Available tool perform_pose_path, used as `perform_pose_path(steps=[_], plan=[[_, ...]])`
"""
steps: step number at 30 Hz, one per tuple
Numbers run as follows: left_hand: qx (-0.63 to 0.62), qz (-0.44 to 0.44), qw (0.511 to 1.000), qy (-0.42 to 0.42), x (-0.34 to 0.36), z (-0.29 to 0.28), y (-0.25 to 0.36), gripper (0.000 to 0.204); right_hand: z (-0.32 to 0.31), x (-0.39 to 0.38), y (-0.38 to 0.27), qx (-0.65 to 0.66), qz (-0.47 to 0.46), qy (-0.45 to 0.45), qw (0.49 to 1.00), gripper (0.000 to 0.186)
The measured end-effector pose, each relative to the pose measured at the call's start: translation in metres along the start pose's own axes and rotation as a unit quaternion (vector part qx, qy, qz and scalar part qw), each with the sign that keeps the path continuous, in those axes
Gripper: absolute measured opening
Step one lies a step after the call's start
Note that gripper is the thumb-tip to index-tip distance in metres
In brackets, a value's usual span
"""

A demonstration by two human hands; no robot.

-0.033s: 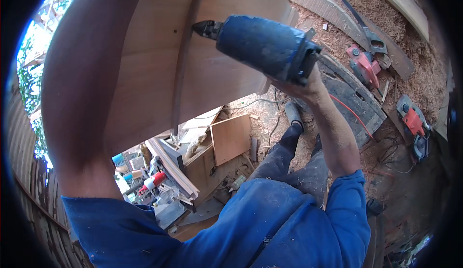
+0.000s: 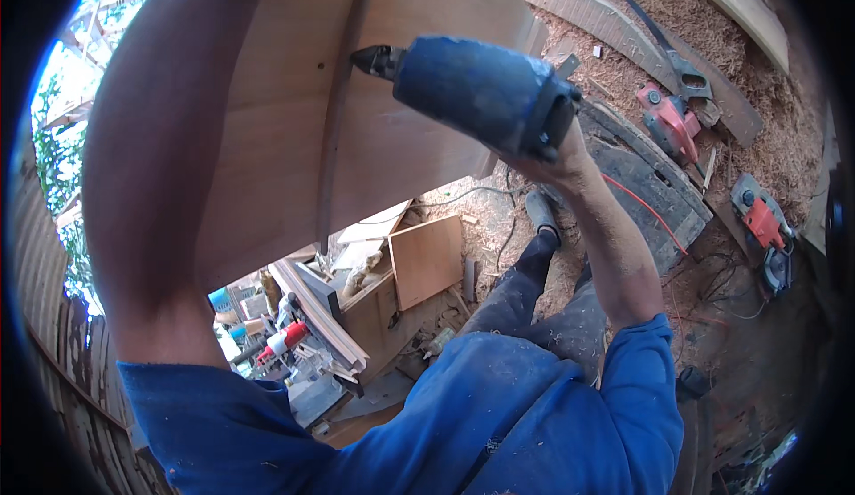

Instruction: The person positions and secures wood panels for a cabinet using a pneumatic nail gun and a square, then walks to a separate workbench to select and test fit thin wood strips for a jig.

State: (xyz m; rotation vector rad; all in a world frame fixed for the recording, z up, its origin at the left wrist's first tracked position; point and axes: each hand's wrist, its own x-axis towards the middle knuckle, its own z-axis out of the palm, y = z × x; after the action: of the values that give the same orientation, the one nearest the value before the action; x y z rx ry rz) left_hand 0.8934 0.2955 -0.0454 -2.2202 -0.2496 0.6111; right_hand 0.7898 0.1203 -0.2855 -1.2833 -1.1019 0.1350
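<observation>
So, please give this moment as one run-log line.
right grip: holds blue tool | tool tip: near brown strip on wooden panel | left grip: out of view

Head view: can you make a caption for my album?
The right hand holds a blue power tool in front of a big wooden panel.

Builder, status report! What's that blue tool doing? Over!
Left grip: out of view. Right grip: on blue power tool. Tool nose: by strip on wooden panel. Left forearm: hiding some panel.
</observation>
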Motion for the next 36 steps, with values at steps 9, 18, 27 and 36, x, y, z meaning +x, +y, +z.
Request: perform_pose_path(steps=[9, 18, 27, 36], plan=[[0.004, -0.017, 0.999, -0.04, -0.012, -0.002, -0.004, 0.047, -0.009, 0.026, 0.015, 0.064, 0.016, 0.09, 0.994, 0.024], [-0.053, 0.024, 0.995, 0.078, -0.006, 0.007, -0.003, 0.04, -0.028, 0.051, 0.031, 0.028, 0.055, 0.068, 0.996, 0.044], [-0.066, -0.018, 0.997, 0.024, 0.0, 0.005, 0.001, 0.031, -0.027, 0.048, 0.031, 0.001, 0.058, 0.063, 0.996, 0.047], [-0.066, -0.022, 0.997, 0.042, -0.001, 0.009, 0.002, 0.03, -0.025, 0.048, 0.028, 0.064, 0.141, 0.047, 0.987, 0.044]])
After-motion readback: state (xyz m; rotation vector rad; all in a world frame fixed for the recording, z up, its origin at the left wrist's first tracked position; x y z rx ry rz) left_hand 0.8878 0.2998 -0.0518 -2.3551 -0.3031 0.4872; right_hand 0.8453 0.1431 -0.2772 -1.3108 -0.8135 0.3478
